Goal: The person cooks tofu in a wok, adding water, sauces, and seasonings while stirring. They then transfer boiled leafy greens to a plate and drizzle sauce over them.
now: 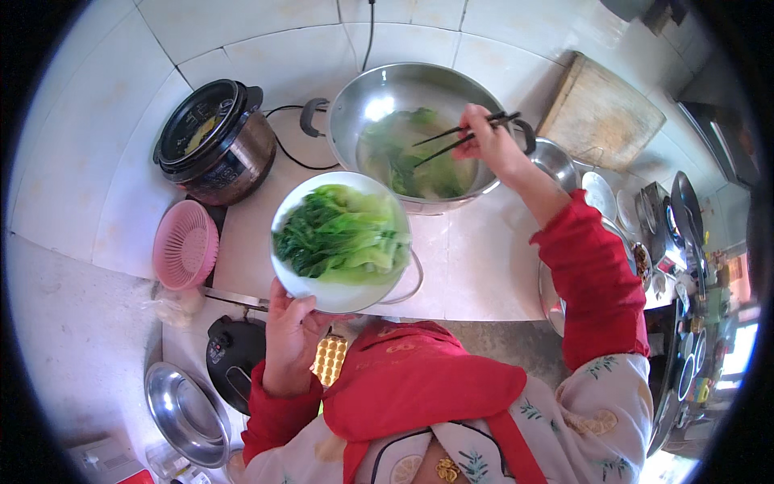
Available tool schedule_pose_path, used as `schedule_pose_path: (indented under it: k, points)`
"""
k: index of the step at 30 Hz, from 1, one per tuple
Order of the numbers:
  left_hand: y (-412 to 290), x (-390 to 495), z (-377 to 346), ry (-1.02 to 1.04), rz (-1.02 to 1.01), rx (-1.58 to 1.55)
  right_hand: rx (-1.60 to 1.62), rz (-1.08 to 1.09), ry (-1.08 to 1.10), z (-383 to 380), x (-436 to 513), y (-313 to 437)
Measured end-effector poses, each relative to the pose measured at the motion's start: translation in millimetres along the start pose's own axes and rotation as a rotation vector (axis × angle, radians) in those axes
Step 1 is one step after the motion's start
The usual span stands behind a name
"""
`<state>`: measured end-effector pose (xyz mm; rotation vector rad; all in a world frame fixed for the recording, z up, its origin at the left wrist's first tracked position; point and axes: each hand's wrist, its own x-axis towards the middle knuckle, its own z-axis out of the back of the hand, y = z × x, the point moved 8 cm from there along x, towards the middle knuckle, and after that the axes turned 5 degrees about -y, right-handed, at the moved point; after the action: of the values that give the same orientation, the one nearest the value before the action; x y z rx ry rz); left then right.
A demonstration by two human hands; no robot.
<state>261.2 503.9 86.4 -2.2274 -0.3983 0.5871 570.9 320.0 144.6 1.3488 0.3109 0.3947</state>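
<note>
My left hand [297,320] grips the near rim of a white plate [326,296], with the thumb on top. Cooked leafy greens [344,233], dark at the left and pale at the right, lie across the plate. Over the large steel pot [417,85], my right hand [484,139] holds a pair of black chopsticks [450,142]. Their tips are apart, with nothing between them. More green leaves [399,160] sit in cloudy liquid inside the pot. The plate is at the pot's near left side and hides part of its wall.
An electric cooker [217,142] stands left, above a pink plastic basket [185,245]. A wooden cutting board [598,115] leans against the tiled wall at right. Steel bowls, including one bowl [553,163], and dishes line the right side. A steel basin [187,414] is low at left.
</note>
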Motion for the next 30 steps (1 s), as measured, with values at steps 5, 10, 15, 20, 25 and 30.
schedule_pose_path:
  k: [5, 10, 15, 20, 25, 30]
  points:
    - [-22.2, 15.7, 52.7, -0.171, -0.126, -0.001, -0.154, 0.157, 0.049, -56.5, 81.3, -29.3]
    - [-31.8, 26.6, 67.6, -0.202, -0.148, -0.032, -0.3, 0.246, 0.035, -104.8, 118.2, -59.6]
    - [-35.5, 33.8, 61.8, -0.223, -0.13, -0.033, 0.259, 0.033, -0.371, -61.0, 151.7, -81.6]
    - [-42.1, 41.6, 39.2, -0.176, -0.15, -0.017, 0.593, -0.065, -0.529, -22.9, 139.5, -58.4]
    - [-40.5, 61.9, 3.2, -0.102, -0.107, -0.011, 0.697, 0.095, -0.495, 29.6, 117.4, 10.0]
    - [-25.5, 87.7, -41.5, 0.014, -0.02, 0.013, 0.752, 0.344, -0.37, 64.4, 88.1, 100.9]
